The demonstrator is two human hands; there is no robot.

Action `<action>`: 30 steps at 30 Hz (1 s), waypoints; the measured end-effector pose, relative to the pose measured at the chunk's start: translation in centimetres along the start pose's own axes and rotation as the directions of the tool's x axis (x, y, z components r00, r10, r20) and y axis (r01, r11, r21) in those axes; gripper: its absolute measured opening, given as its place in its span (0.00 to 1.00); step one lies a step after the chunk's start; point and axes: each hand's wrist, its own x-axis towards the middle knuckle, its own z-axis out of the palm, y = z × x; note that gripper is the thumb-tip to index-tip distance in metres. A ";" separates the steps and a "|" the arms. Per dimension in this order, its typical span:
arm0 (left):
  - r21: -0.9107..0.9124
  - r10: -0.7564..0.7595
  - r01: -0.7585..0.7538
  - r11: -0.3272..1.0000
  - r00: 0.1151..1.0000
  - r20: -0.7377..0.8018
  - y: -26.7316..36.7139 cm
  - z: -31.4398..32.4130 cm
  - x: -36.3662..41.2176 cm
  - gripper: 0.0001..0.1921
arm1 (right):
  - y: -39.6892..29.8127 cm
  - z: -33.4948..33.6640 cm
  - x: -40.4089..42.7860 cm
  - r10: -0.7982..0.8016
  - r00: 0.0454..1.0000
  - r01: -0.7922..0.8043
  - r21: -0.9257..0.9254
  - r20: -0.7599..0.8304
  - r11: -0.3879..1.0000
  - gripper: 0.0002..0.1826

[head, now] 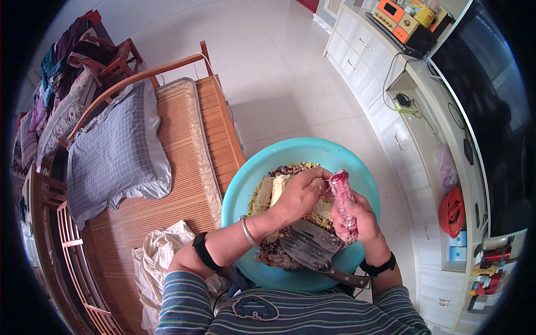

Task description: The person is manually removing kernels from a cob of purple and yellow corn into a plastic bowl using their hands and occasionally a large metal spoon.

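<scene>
A pinkish-red corn cob (343, 194), largely stripped of kernels, stands upright in my right hand (362, 220), which grips its lower half. My left hand (307, 188) has its fingers bent beside the cob's upper end; whether the fingertips pinch anything is hidden. Both hands are over a turquoise plastic basin (238, 201). Inside lie loose yellow and dark red corn kernels (293, 168), a pale bare cob (279, 186) and a dark cob (276, 259). A broad cleaver (312, 245) rests across the basin, its riveted handle (344, 277) over the near right rim.
Left of the basin is a wooden daybed (217, 125) with a checked pillow (121, 146) and a crumpled cream cloth (161, 255). A white cabinet (402, 167) runs along the right, below a large television (485, 117). Pale floor tiles (272, 83) lie beyond.
</scene>
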 end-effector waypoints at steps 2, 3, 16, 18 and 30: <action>-0.389 -0.186 0.209 0.897 0.978 0.096 1.0 -0.1 -0.4 0.14 | -0.2 -0.5 0.1 -0.016 0.998 0.008 0.129 0.064 0.992 0.22; -0.390 -0.187 0.211 0.896 0.977 0.099 1.6 -0.2 -0.4 0.14 | -0.3 -0.5 0.2 -0.016 0.998 0.008 0.130 0.062 0.992 0.22; 0.266 0.132 -0.160 0.951 0.984 0.119 0.3 -0.3 -0.1 0.23 | 0.3 1.1 0.7 -0.176 0.969 0.094 -0.399 -0.172 0.912 0.26; 0.293 0.143 -0.179 0.939 0.980 0.140 -0.1 -0.2 -0.1 0.21 | 0.8 0.9 0.7 -0.212 0.964 0.122 -0.440 -0.161 0.890 0.24; 0.214 0.182 -0.179 0.960 0.983 0.002 -1.6 0.4 -0.2 0.11 | 0.7 0.8 0.5 -0.089 0.978 0.024 -0.319 -0.190 0.948 0.24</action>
